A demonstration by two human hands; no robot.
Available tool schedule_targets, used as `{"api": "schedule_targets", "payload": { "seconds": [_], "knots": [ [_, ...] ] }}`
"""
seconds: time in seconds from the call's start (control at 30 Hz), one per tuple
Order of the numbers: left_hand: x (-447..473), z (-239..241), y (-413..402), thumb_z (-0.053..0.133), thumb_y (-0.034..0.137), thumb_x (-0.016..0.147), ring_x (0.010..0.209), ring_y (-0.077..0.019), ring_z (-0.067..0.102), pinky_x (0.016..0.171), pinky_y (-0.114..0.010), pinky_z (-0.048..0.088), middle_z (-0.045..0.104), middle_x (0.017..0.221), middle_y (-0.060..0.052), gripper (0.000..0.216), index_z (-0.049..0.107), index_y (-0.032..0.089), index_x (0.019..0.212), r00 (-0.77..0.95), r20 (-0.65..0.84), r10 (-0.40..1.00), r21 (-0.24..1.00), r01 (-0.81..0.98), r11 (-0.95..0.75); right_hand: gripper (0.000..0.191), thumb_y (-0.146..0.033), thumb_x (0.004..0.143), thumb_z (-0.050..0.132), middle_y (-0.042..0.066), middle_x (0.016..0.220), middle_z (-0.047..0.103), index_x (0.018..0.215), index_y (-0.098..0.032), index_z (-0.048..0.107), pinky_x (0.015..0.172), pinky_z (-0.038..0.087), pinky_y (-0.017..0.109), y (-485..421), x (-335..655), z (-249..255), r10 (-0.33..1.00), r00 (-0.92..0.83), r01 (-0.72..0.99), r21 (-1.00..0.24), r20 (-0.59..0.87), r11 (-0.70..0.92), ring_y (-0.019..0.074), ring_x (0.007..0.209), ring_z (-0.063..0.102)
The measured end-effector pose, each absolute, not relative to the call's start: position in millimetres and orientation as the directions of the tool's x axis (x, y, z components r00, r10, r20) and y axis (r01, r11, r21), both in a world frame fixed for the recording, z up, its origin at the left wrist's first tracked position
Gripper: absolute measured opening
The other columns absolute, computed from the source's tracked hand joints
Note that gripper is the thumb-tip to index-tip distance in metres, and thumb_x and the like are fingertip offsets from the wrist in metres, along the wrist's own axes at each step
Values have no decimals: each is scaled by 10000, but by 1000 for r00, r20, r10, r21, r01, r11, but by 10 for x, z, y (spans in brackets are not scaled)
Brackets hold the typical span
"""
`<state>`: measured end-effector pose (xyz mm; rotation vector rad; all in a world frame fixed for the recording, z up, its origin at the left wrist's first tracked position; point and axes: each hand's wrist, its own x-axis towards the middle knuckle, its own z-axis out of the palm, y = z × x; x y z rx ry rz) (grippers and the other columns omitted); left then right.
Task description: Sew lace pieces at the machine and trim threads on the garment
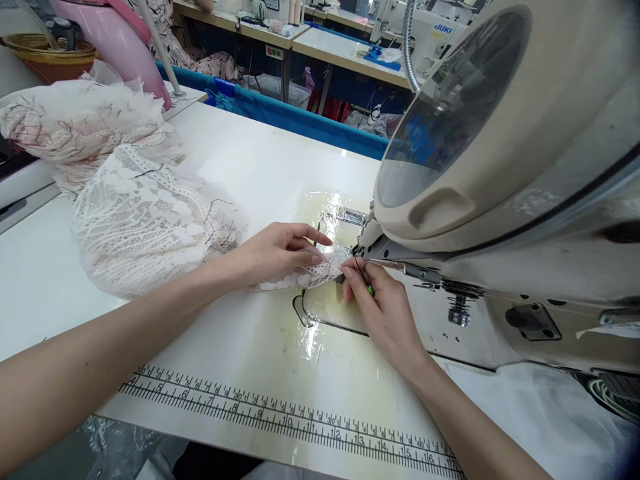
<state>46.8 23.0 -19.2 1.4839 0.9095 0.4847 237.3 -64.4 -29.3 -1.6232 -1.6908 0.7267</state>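
My left hand (278,256) lies on a strip of white lace (310,275), fingers stretched toward the needle and pressing the lace onto the sewing machine bed (325,313). My right hand (380,303) sits just right of the lace end, fingers pinched together at the presser foot (356,249), with a small green-tipped tool (370,290) showing between them. The lace runs left into a heap of white lace fabric (135,227). The large cream sewing machine head (500,147) hangs over the right side.
A printed ruler scale (300,417) runs along the near table edge. More lace (75,120) is piled at the far left by a pink object (115,40). Blue cloth bins (300,120) and other sewing tables (350,53) stand behind.
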Motion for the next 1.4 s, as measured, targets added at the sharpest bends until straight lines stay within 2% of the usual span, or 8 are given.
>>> {"api": "schedule_targets", "payload": {
  "seconds": [0.13,0.27,0.4,0.5,0.57,0.7,1.07,1.4],
  "knots": [
    [452,-190,236,647,322,839,788,-185,663,669,-292,488,724,906,-80,353,666,185,1164,592,-196,781,969,238,63,240,-334,990,424,-23,643,603,1066,-199,607,646,460,280,-692,2384,-303,994,-11,627,-773,110,92,148,639,594],
    [425,-234,275,609,269,858,862,-188,659,702,-270,493,726,939,-64,315,669,210,1162,557,-102,824,961,268,-62,472,-229,955,423,20,808,706,1427,-218,420,649,521,312,-794,2394,-334,988,-104,731,-665,111,152,173,664,652],
    [402,-279,315,568,211,858,782,-159,634,633,-238,467,720,978,-48,313,696,240,1142,539,-44,841,945,296,-140,618,-43,853,416,58,1033,733,1445,-218,432,586,518,296,-849,2371,-347,954,-264,851,-432,141,299,166,674,664],
    [405,-280,324,541,205,862,710,-140,602,641,-235,461,722,915,-29,276,750,232,1042,526,-47,849,934,324,-150,661,18,786,420,34,885,732,1409,-191,496,463,410,260,-840,2343,-346,942,-314,912,-238,122,335,147,579,615],
    [414,-270,319,530,209,864,667,-132,575,625,-232,447,719,852,-17,274,769,230,995,510,-56,858,926,347,-146,667,20,779,424,26,846,723,1411,-182,498,436,357,256,-828,2328,-345,942,-321,925,-182,103,335,134,545,587],
    [428,-263,300,540,213,852,657,-138,566,606,-231,441,714,784,-14,267,779,223,970,476,-75,877,921,370,-122,675,15,771,433,31,880,727,1411,-189,499,417,290,260,-813,2307,-342,947,-313,936,-145,73,321,123,520,558],
    [421,-310,299,548,231,851,788,-162,659,801,-261,526,753,863,-5,256,778,256,961,412,-33,911,878,447,-170,718,20,779,443,19,943,720,1448,-240,439,432,205,251,-817,2290,-356,957,-289,953,-96,2,288,105,500,501],
    [435,-285,284,548,221,844,779,-146,663,756,-236,527,753,852,8,242,774,268,919,397,-32,917,867,468,-173,682,-4,807,445,18,959,712,1445,-244,422,464,203,262,-816,2284,-358,961,-276,954,-126,-5,273,128,559,525]
  ]
}}
